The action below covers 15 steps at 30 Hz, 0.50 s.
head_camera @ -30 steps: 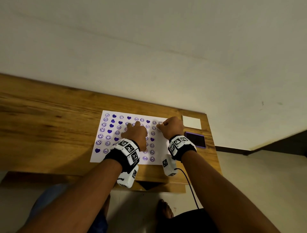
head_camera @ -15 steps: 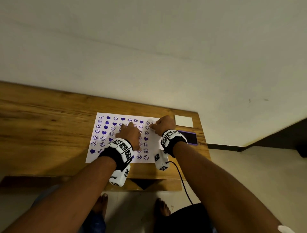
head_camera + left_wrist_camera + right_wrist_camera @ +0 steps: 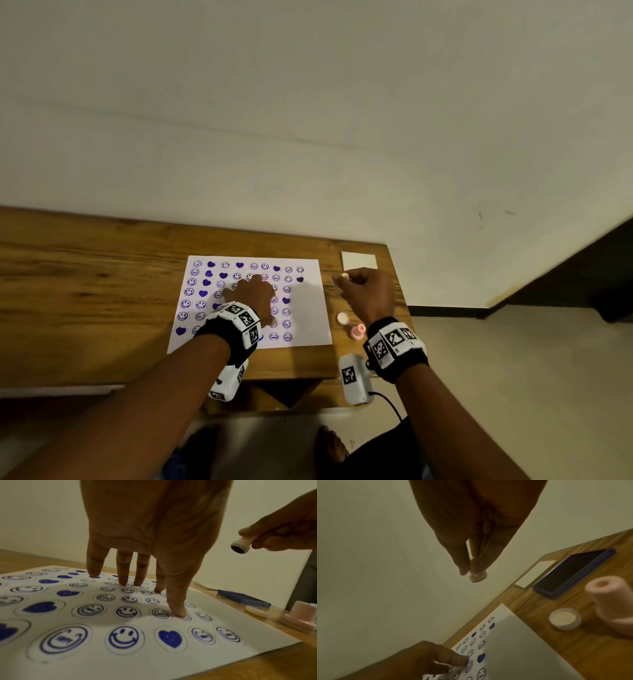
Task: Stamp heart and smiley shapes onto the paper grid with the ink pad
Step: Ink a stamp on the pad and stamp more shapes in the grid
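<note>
Left hand (image 3: 252,294) is laid flat on the paper (image 3: 310,308), its straight, spread fingertips (image 3: 179,613) pressing the sheet onto the table (image 3: 85,291). Right hand (image 3: 368,291) is held clear above the table, just beyond the paper's right edge, with a small stamp (image 3: 239,545) pinched between thumb and fingers. The stamp's axis is tilted, its inked face turned toward the sheet and not yet downward. The ink pad (image 3: 573,573) lies open on the table past the right hand, away from the paper, so the stamp-bearing hand is much the nearer; in the head view the pad is hidden beneath that hand. Whether re-inking or printing is intended cannot be told. Printed hearts and smileys fill most of the grid, while the right-hand column is mostly blank; that strip lies just beside the right hand and is judged the likely target. A cap (image 3: 565,619) and a second, upright pink stamp (image 3: 611,601) stand near the paper's right edge, under the right forearm, where they could be knocked. A white card (image 3: 359,260) lies at the far corner.
</note>
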{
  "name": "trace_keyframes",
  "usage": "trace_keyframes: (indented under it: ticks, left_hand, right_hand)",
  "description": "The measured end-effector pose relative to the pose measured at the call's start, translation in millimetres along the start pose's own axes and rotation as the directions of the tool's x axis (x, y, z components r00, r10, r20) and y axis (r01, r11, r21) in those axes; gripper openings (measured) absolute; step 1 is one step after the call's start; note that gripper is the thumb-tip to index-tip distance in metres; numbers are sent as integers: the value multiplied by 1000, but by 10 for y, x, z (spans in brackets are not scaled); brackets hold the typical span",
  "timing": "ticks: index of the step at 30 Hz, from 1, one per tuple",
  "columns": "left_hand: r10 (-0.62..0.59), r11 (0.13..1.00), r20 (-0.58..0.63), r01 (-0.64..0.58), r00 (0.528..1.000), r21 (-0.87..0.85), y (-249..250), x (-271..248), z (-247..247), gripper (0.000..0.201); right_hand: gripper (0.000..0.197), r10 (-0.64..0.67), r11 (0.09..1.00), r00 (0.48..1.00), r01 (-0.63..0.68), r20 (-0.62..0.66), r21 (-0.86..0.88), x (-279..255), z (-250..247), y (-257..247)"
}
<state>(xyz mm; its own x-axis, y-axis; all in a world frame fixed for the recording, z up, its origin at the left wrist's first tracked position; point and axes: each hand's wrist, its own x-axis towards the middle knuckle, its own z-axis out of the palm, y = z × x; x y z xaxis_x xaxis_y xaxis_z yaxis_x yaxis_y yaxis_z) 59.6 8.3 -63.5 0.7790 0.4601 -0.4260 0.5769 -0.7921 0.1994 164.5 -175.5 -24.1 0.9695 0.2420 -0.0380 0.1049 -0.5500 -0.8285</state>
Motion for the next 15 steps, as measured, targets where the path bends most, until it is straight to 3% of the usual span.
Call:
trace_keyframes:
  ticks: [4, 9, 15]
  left_hand:
    - [-19, 1000, -44, 18, 999, -21, 13, -25, 34, 72]
    - [-21, 993, -87, 10, 996, -121, -12, -86, 51, 59]
    - [83, 961, -170, -125, 982, -248, 196, -162, 26, 39]
  right_hand:
    - [11, -55, 998, 998, 55, -1, -20, -136, -88, 59]
    - [14, -76, 996, 997, 76, -17, -40, -171, -233, 166]
    - [14, -41, 999, 998, 42, -52, 6, -132, -467, 305]
